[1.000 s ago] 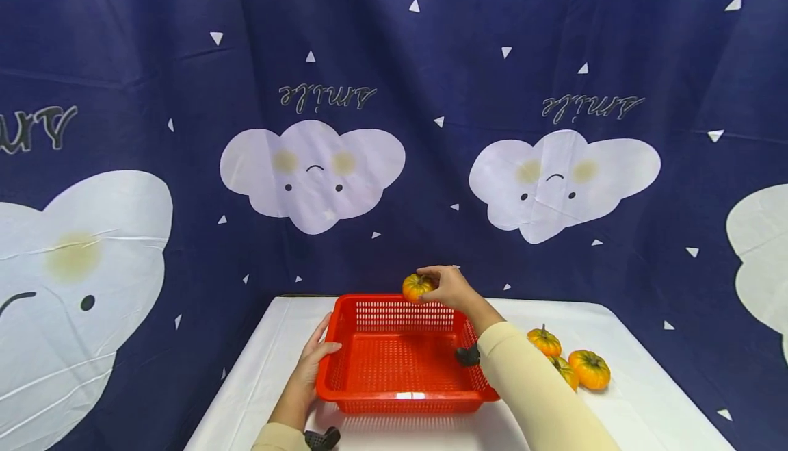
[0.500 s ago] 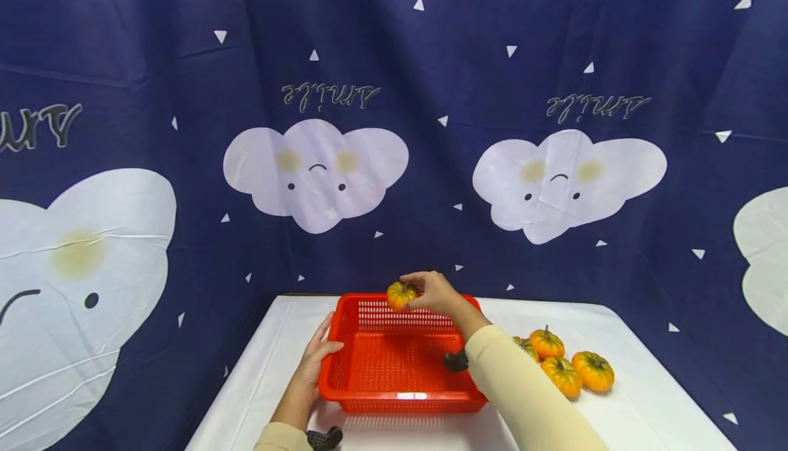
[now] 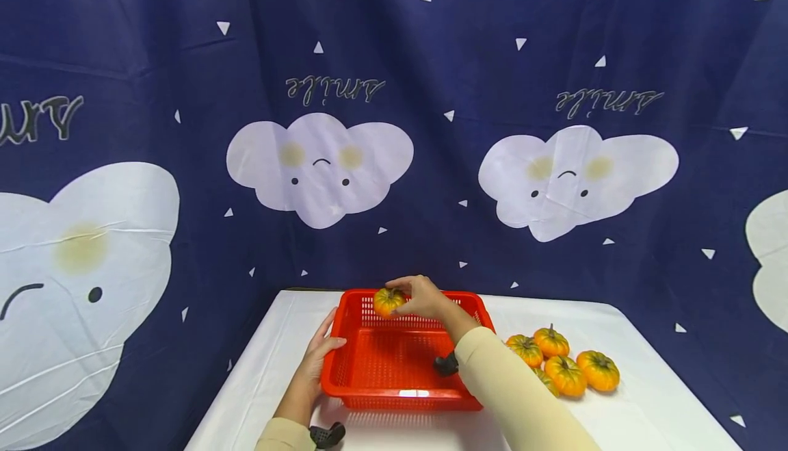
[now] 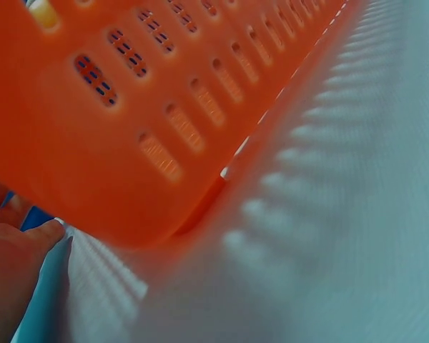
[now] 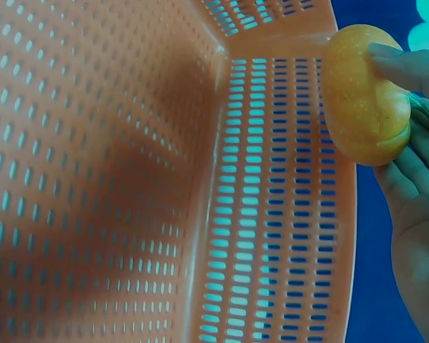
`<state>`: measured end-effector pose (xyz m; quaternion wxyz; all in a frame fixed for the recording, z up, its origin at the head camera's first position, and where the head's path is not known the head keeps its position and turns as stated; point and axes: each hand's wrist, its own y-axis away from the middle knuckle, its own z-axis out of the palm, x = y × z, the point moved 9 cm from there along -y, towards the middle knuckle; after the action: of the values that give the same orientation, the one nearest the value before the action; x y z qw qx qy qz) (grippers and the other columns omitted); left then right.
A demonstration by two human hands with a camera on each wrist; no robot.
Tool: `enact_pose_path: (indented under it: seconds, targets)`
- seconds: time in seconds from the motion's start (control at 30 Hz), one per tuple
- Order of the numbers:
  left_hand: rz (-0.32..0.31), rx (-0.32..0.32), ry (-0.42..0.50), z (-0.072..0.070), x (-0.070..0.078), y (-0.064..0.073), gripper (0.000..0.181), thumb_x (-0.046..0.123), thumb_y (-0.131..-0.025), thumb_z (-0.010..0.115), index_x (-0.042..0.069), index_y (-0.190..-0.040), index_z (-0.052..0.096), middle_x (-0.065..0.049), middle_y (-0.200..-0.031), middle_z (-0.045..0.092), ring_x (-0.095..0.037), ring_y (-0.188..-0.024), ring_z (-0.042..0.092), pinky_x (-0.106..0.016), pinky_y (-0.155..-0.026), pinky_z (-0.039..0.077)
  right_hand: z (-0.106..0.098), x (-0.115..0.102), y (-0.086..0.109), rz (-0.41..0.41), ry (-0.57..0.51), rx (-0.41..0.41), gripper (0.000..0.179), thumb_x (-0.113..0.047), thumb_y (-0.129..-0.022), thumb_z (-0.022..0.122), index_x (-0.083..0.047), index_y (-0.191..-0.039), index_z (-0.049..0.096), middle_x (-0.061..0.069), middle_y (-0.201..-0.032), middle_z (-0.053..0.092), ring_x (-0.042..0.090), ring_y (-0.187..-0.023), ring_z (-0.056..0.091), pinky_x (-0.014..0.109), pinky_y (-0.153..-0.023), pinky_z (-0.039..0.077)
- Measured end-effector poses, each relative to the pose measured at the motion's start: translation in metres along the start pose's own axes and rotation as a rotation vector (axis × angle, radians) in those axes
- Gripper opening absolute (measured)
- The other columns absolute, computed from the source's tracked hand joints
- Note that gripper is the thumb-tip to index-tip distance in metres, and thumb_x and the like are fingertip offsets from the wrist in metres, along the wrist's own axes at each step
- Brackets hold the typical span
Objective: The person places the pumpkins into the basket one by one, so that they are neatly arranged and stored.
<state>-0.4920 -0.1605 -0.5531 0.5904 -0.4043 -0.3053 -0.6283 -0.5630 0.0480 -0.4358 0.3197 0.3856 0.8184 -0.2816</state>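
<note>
A small orange pumpkin [image 3: 386, 303] is pinched between the thumb and fingers of my right hand [image 3: 421, 298], above the far left part of a red plastic basket [image 3: 403, 393]. In the right wrist view the pumpkin [image 5: 365, 100] appears near the basket's rim, its green stem towards the palm. No other pumpkin shows inside the basket. My left hand [image 3: 315, 358] holds the basket's left side, thumb over the rim and fingers along the outside. The left wrist view shows the slotted basket wall [image 4: 129, 171] close up, with part of this hand [image 4: 14, 257] beside it.
Several more pumpkins [image 3: 565, 376] lie grouped on the white tabletop [image 3: 646, 396], right of the basket; my right sleeve [image 3: 511, 382] partly covers one. Behind the table hangs a dark blue curtain [image 3: 443, 232] printed with clouds.
My right hand has carried the pumpkin leftward and slightly down over the basket's far side. More of the pumpkins on the right show as the sleeve moved off them. The left hand stays on the basket.
</note>
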Motion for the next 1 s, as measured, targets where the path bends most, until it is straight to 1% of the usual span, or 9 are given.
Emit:
enact_pose_path:
  seconds: [0.1, 0.2, 0.47, 0.63, 0.83, 1.0]
  targets:
    - [-0.002, -0.015, 0.013, 0.001, -0.001, -0.001, 0.081, 0.0, -0.095, 0.053, 0.02, -0.168, 0.027, -0.024, -0.165, 0.033, -0.048, -0.14, 0.043, -0.061, -0.106, 0.047, 0.007, -0.002, -0.001, -0.005, -0.019, -0.023, 0.063, -0.004, -0.079, 0.092, -0.001, -0.137, 0.068, 0.011, -0.133, 0.069, 0.025, -0.125, 0.064, 0.04, -0.106, 0.05]
    - [-0.001, -0.029, 0.02, 0.001, -0.003, 0.001, 0.081, -0.001, -0.095, 0.051, 0.019, -0.169, 0.024, -0.025, -0.166, 0.029, -0.05, -0.143, 0.039, -0.062, -0.108, 0.043, 0.015, 0.001, 0.0, 0.01, -0.023, -0.045, 0.062, -0.004, -0.079, 0.092, -0.002, -0.137, 0.069, 0.007, -0.133, 0.07, 0.023, -0.126, 0.063, 0.04, -0.108, 0.049]
    - [0.003, -0.026, 0.002, -0.002, -0.003, 0.006, 0.081, 0.0, -0.096, 0.05, 0.019, -0.17, 0.021, -0.025, -0.166, 0.03, -0.046, -0.14, 0.045, -0.061, -0.107, 0.046, 0.038, 0.003, -0.002, 0.036, -0.014, -0.093, 0.057, -0.008, -0.079, 0.093, -0.007, -0.132, 0.073, 0.001, -0.127, 0.072, 0.021, -0.124, 0.064, 0.04, -0.108, 0.049]
    - [0.003, -0.024, 0.015, 0.001, -0.003, 0.006, 0.082, 0.0, -0.096, 0.052, 0.02, -0.17, 0.022, -0.023, -0.167, 0.03, -0.044, -0.141, 0.044, -0.06, -0.108, 0.046, 0.047, 0.005, -0.003, 0.03, 0.012, -0.11, 0.057, -0.009, -0.079, 0.094, -0.007, -0.132, 0.073, -0.001, -0.125, 0.072, 0.017, -0.119, 0.066, 0.037, -0.105, 0.051]
    - [0.004, -0.031, 0.037, 0.003, -0.002, 0.004, 0.084, -0.001, -0.095, 0.052, 0.019, -0.17, 0.02, -0.022, -0.168, 0.026, -0.047, -0.146, 0.036, -0.063, -0.111, 0.04, 0.056, 0.007, -0.005, 0.025, -0.011, -0.126, 0.057, -0.006, -0.077, 0.094, -0.004, -0.13, 0.074, 0.001, -0.124, 0.073, 0.016, -0.117, 0.066, 0.037, -0.105, 0.051]
    - [-0.002, -0.04, 0.049, 0.002, -0.002, 0.001, 0.083, -0.001, -0.095, 0.051, 0.02, -0.17, 0.021, -0.02, -0.169, 0.026, -0.047, -0.147, 0.034, -0.064, -0.113, 0.038, 0.061, 0.01, -0.007, 0.038, 0.023, -0.129, 0.055, -0.007, -0.078, 0.094, -0.005, -0.13, 0.074, -0.002, -0.121, 0.074, 0.015, -0.112, 0.067, 0.037, -0.103, 0.053]
